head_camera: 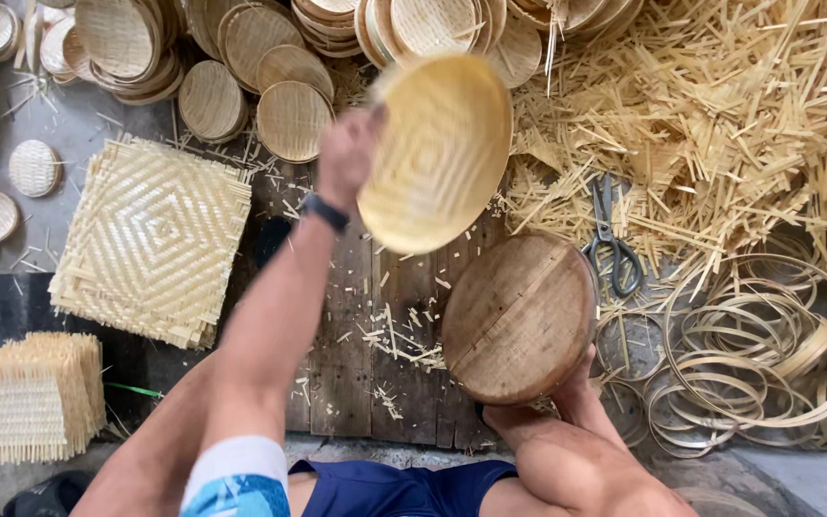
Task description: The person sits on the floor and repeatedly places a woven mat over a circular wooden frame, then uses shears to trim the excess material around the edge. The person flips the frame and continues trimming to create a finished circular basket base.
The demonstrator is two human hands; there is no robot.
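My left hand (345, 153) is raised and grips the left rim of a round woven bamboo tray (437, 153), held tilted in the air; a dark band sits on that wrist. Below the tray, a round wooden disc (519, 316) leans on the plank floor (342, 364). A bare limb reaches the disc's lower right edge, where my right hand (576, 373) seems to touch it. Most of that hand is hidden, so its grip is unclear.
Stacks of finished round trays (270, 67) fill the top. Square woven mats (150, 239) and a smaller bundle (26, 397) lie at left. Scissors (610, 239), a heap of bamboo offcuts (710, 124) and coiled bamboo hoops (768, 354) lie at right.
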